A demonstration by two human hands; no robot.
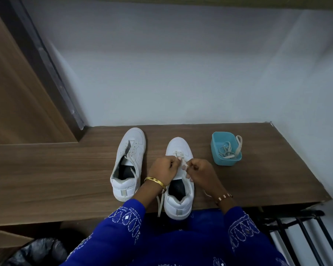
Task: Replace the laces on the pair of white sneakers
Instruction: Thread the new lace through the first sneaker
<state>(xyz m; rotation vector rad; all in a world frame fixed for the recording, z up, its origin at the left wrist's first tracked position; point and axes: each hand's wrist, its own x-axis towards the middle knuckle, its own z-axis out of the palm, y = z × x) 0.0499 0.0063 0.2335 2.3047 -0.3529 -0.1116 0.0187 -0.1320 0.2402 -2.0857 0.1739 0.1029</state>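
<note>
Two white sneakers stand toe-away on a wooden desk (pixel 56 179). The left sneaker (pixel 128 164) has its lace mostly out, with one loose strand trailing over its opening. Over the right sneaker (pixel 179 148) my left hand (pixel 161 167) and my right hand (pixel 200 172) each pinch a white lace (pixel 183 161) at the eyelets. One end of that lace hangs past the desk's front edge beside the heel. A teal plastic tub (pixel 224 162) to the right holds a tangle of white laces, one looped over its rim.
A pale wall rises right behind the desk, with a wooden panel at the left. A black metal rack (pixel 304 233) stands below the desk's right end. A dark plastic bag (pixel 38 250) lies on the floor at lower left.
</note>
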